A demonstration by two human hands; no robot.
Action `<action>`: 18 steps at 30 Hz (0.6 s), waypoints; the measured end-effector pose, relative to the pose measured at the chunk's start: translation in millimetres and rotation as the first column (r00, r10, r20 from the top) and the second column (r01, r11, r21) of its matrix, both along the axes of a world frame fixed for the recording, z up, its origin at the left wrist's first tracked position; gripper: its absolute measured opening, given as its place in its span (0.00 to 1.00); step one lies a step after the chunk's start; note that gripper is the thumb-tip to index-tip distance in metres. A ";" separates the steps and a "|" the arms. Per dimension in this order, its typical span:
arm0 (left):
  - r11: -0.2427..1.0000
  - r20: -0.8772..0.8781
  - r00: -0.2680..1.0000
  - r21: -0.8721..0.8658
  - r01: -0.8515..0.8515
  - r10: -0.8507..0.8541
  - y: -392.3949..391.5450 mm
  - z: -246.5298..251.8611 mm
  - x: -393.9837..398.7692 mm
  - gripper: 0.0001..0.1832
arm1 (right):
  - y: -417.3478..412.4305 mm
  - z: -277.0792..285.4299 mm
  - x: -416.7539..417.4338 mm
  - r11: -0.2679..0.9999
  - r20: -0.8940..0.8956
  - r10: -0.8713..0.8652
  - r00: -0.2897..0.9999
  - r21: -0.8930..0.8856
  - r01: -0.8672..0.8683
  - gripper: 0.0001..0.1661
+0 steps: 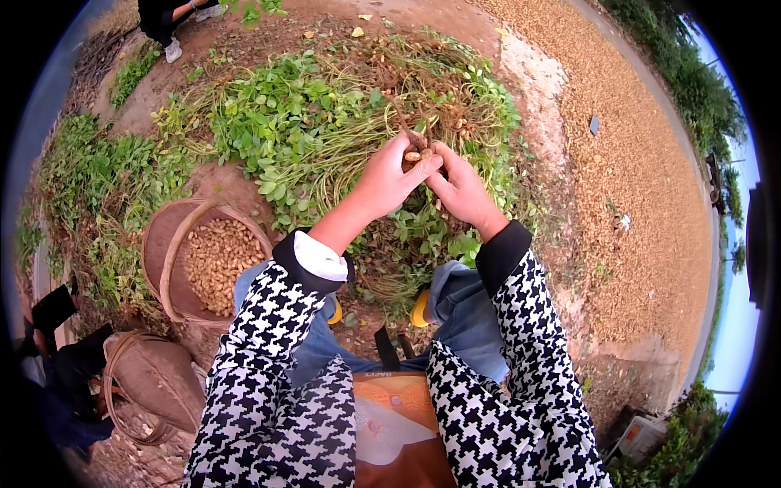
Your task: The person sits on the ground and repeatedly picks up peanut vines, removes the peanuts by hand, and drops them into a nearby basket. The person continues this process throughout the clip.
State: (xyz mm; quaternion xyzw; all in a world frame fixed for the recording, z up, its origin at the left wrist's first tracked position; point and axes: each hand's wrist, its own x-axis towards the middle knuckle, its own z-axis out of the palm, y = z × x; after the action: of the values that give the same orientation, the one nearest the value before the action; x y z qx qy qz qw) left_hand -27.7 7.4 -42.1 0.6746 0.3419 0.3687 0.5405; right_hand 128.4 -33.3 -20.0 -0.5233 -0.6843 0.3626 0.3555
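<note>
My left hand [390, 177] and my right hand [460, 186] meet over a heap of pulled peanut plants [305, 122]. Between their fingers are peanut pods [413, 157] on a brown stem whose upper end points away from me. The left thumb lies across towards the right fingertips, and both hands are closed on the stem and pods. The heap has green leaves, pale stalks and roots with pods. Left of my knees stands a wicker basket [154, 244] with an arched handle, partly filled with picked peanuts [223, 262].
A second basket [152, 378] lies tilted at the lower left, beside a partly visible person [73, 372]. Another person [161, 24] is at the upper left. Peanuts [634, 183] are spread widely over the ground at right. More plants [91, 165] lie at far left.
</note>
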 end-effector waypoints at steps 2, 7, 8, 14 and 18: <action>0.997 -0.034 0.997 0.029 -0.068 0.069 -0.7 -3.3 -2.3 0.18 | -0.8 -4.6 -10.8 0.993 0.057 -0.042 0.997 0.111 0.036 0.14; 0.987 -0.230 0.971 0.154 -0.035 0.070 -1.4 12.6 -8.7 0.20 | 0.2 1.1 1.6 0.998 0.173 0.057 0.983 0.021 -0.061 0.12; 0.990 -0.286 0.957 0.140 -0.003 0.044 -3.3 15.1 -10.4 0.20 | 0.6 1.7 5.1 0.997 0.183 0.080 0.980 -0.003 -0.081 0.11; 0.975 -0.409 0.912 0.189 0.118 -0.031 -0.7 3.0 -13.7 0.19 | 3.4 -3.8 9.9 0.982 0.368 0.087 0.926 0.124 -0.141 0.09; 0.993 -0.295 0.954 0.092 0.080 -0.049 -0.9 -8.7 -11.1 0.18 | 9.3 -14.8 12.3 0.973 0.405 0.054 0.913 0.183 -0.139 0.09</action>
State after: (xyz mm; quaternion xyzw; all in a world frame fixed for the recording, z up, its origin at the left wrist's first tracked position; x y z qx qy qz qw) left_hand -38.8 6.5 -50.8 0.7593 0.3763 0.2644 0.4604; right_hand 140.6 -24.0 -34.8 -0.5111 -0.8015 0.1924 0.2435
